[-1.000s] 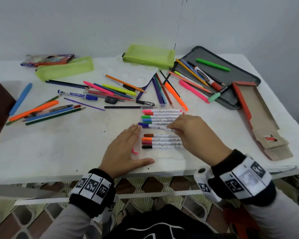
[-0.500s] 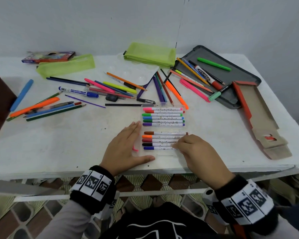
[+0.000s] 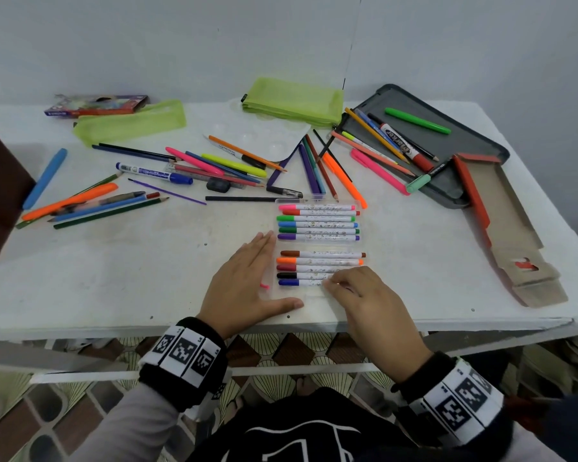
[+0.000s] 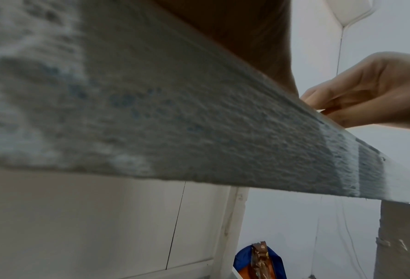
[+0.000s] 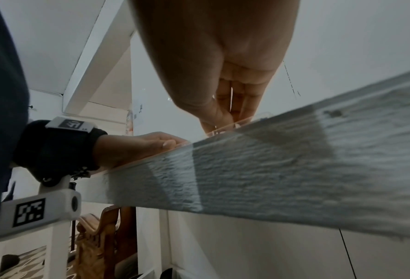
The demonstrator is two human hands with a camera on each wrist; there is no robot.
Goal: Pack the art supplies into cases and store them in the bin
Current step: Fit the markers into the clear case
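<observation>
A clear plastic marker case (image 3: 317,300) lies open and flat near the table's front edge. Its far half holds several markers (image 3: 317,225); its near half holds brown, orange, dark red, black and blue ones. My right hand (image 3: 331,284) has its fingertips curled onto the right end of the blue marker (image 3: 297,282), the nearest one. In the right wrist view, its thumb and fingers (image 5: 232,107) meet at the case's rim (image 5: 249,119). My left hand (image 3: 247,271) lies flat on the table against the case's left side, thumb along the near edge.
Loose pens and pencils (image 3: 214,165) are scattered across the back and left. Two green mesh pouches (image 3: 292,101) (image 3: 131,123), a pencil box (image 3: 97,105), a white palette (image 3: 257,135), a grey tray (image 3: 464,145) with pens and an open cardboard sleeve (image 3: 508,228) surround them.
My right hand brought the blue marker from the middle of the case down into the near half as its nearest marker and stays at its end. The left hand has not moved.
</observation>
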